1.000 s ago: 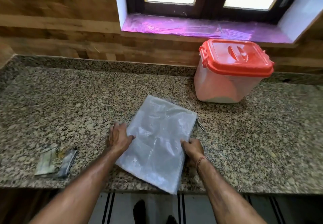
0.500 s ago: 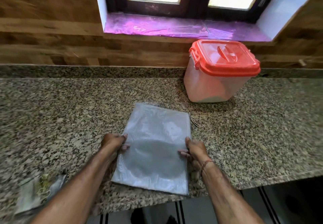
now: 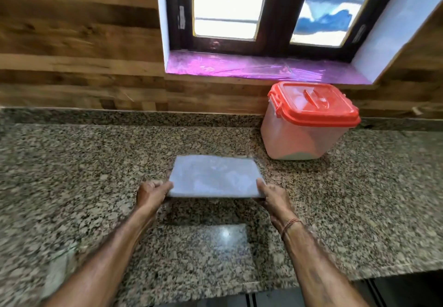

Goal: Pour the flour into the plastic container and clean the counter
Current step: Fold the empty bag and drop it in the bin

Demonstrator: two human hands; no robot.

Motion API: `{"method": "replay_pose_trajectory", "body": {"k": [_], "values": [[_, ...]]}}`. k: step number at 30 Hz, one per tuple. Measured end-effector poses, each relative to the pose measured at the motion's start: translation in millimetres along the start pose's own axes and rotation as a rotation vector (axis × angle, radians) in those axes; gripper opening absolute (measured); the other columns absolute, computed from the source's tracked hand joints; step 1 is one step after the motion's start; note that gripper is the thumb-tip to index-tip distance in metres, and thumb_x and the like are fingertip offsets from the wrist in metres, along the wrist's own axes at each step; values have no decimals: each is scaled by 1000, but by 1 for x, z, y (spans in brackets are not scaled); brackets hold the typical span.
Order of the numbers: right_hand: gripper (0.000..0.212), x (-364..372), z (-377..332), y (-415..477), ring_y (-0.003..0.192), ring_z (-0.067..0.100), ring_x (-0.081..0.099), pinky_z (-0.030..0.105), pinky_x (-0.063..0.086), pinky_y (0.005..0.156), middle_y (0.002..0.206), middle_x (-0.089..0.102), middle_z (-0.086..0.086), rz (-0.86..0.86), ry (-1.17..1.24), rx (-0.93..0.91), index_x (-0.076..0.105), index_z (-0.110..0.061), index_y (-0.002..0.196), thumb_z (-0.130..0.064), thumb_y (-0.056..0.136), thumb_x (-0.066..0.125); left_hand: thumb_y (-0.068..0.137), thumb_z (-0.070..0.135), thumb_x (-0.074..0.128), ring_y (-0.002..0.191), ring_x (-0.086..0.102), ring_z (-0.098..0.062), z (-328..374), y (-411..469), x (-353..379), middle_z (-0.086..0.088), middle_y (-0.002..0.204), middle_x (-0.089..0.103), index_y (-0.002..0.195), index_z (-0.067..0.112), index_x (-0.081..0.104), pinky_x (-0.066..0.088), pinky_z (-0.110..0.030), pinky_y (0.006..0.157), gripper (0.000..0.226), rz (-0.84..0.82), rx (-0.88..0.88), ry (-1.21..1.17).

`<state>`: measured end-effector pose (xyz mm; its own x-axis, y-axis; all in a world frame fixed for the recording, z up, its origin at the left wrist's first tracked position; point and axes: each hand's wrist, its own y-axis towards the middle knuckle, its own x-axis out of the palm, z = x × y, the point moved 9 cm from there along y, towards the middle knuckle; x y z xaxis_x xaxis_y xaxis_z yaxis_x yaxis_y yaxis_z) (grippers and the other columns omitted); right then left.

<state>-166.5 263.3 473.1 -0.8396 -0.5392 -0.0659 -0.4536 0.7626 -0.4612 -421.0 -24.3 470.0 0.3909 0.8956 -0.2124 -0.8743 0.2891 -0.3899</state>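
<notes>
Granite counter, wood wall w/ window

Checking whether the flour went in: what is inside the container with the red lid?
Through the plastic container's translucent wall, a pale layer lies along the bottom, probably flour. The red lid sits on top and hides the rest from above.

Bare forearms, a thin reddish thread band round the right wrist
</notes>
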Motion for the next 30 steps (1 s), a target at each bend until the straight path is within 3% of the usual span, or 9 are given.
{"method": "replay_pose_trajectory", "body": {"k": [2, 5, 9, 13, 18, 22, 26, 28, 30], "values": [[33, -7, 25, -1, 70, 22, 63, 33, 56, 61, 79, 69, 12, 19, -159, 12, 64, -7, 74, -33, 88, 79, 74, 27, 74, 69, 62, -22, -34, -10, -2, -10, 74, 68, 73, 7, 69, 49, -29, 62, 21, -18, -80, 137], [37, -11, 53, -5, 59, 18, 55, 29, 46, 56, 67, 60, 6, -1, -288, 55, 55, -16, 63, -27, 85, 82, 81, 37, 74, 64, 60, -22, -67, -17, -2, -9, 78, 69, 74, 15, 60, 45, -29, 59, 28, -35, -117, 345], [33, -14, 69, -13, 41, 5, 47, 18, 37, 41, 56, 55, -3, -143, -527, 71, 51, -14, 71, -18, 88, 79, 81, 45, 76, 116, 57, -34, -61, -20, -2, -14, 137, 48, 137, 28, 38, 54, -49, 91, 70, 96, 155, 651], [25, -30, 73, -12, 54, 14, 57, 23, 43, 46, 72, 67, 6, -50, -479, 73, 63, -1, 85, -21, 89, 78, 91, 70, 39, 157, -3, -26, -63, -31, 44, 2, 171, -9, 161, 44, 8, 9, -58, 122, 82, -286, 427, 1093], [30, -17, 107, -26, 93, 29, 74, 36, 63, 73, 110, 77, 17, -15, -7, 225, 68, -2, 114, -22, 93, 75, 92, 72, 35, 139, 38, -34, -79, -48, 56, -10, 161, 32, 160, 32, 28, 33, -55, 108, 79, -179, 492, 1347], [26, 19, 130, -50, 86, 23, 74, 34, 62, 67, 112, 78, 14, -153, -83, 315, 70, -2, 119, -15, 97, 69, 84, 79, 42, 123, 52, -29, -78, -48, 70, -6, 140, 53, 151, 22, 42, 33, -52, 102, 87, -145, 415, 1271], [26, 34, 106, -54, 104, 35, 75, 56, 56, 93, 114, 77, 16, -244, -13, 306, 65, 1, 124, -12, 102, 60, 78, 82, 54, 104, 67, -27, -68, -44, 68, -2, 118, 69, 130, 25, 58, 50, -43, 87, 78, -227, 108, 849], [27, 37, 85, -55, 113, 37, 72, 45, 60, 84, 120, 75, 17, -335, 51, 299, 64, -1, 126, -14, 103, 58, 87, 61, 67, 88, 74, -25, -58, -48, 73, -4, 106, 76, 122, 16, 67, 58, -35, 72, 57, -399, -86, 440], [26, 42, 62, -58, 113, 36, 71, 30, 62, 65, 124, 74, 16, -415, 55, 283, 64, -6, 126, -17, 103, 59, 91, 41, 71, 88, 78, -29, -42, -58, 76, -9, 101, 79, 115, 9, 71, 62, -44, 79, 41, -554, -213, 163]]}}
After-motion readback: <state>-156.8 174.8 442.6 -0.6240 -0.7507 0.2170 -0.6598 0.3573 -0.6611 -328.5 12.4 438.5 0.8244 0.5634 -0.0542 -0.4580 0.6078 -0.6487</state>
